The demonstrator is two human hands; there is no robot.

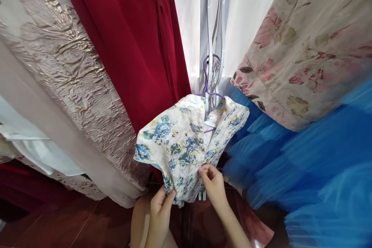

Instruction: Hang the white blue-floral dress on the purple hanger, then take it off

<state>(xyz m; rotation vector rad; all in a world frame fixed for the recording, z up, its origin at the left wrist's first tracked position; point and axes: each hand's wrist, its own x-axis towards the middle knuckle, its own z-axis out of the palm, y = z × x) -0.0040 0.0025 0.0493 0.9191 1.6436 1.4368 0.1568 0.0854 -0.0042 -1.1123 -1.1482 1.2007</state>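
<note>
A white short-sleeved shirt (177, 135) with a blue, green and yellow flower print hangs in front of me on a purple hanger (205, 81). The hanger's hook goes around a white metal bar (209, 27). My left hand (162, 204) pinches the shirt's side edge below the sleeve, thumb on the outside. Higher up, my right hand (213, 182) has its fingertips closed on the front opening of the shirt. The collar stands open and shows part of the hanger inside. The shirt's lower hem bunches between my hands.
A red garment (130, 38) and a pink-and-gold textured one (72, 58) hang at the left. To the right are a beige floral garment (302, 54) and blue tulle (290, 159). Dark red floor tiles (87, 224) lie below, with my leg (138, 217) bent beside my left hand.
</note>
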